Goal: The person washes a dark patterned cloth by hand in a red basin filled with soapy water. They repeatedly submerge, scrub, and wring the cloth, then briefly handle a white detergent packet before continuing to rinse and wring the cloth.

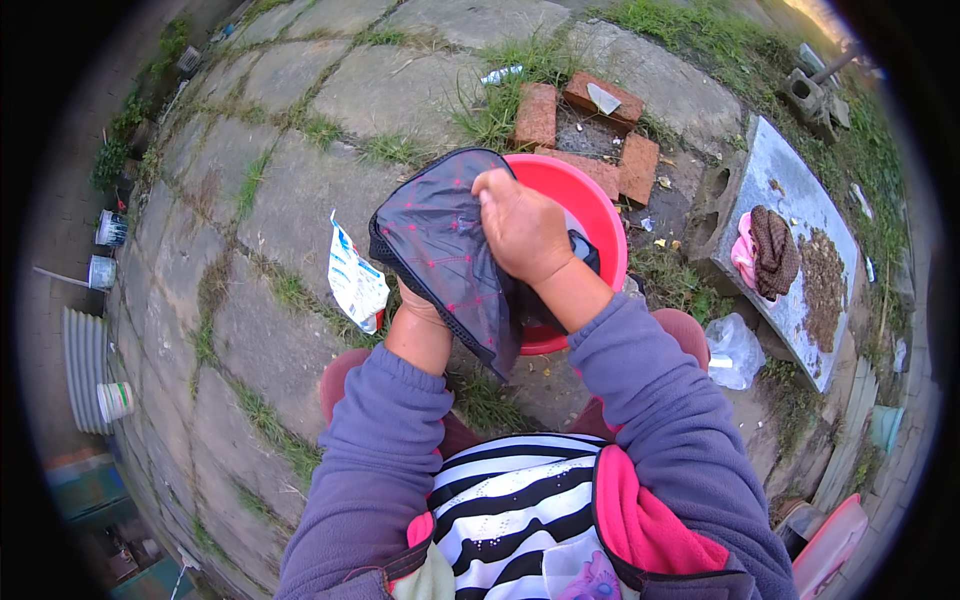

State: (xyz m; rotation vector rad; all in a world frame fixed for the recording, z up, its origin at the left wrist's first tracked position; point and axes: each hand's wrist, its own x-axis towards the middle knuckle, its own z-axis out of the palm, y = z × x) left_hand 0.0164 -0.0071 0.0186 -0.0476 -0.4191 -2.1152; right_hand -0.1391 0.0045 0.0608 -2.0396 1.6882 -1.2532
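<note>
A dark grey cloth item [420,225] with a stitched grid, small red marks and a black mesh edge is stretched between my hands. My right hand [521,225] grips its near-right part from above, the fingers curled. Beneath the cloth is my left hand [421,304], mostly hidden, with its wrist showing at the lower edge. Behind and to the right stands a red plastic basin [600,217]; more dark fabric [585,251] lies in it, partly covered by my right arm. A white and blue plastic packet [356,277] rests on the paving left of the cloth.
Several red bricks [536,116] lie beyond the basin. At right, a stone slab [780,172] on hollow blocks bears a brown knitted cloth [774,251], a pink cloth [742,251] and dirt. A clear plastic bag [733,351] sits beside it. Buckets [114,401] line the far left.
</note>
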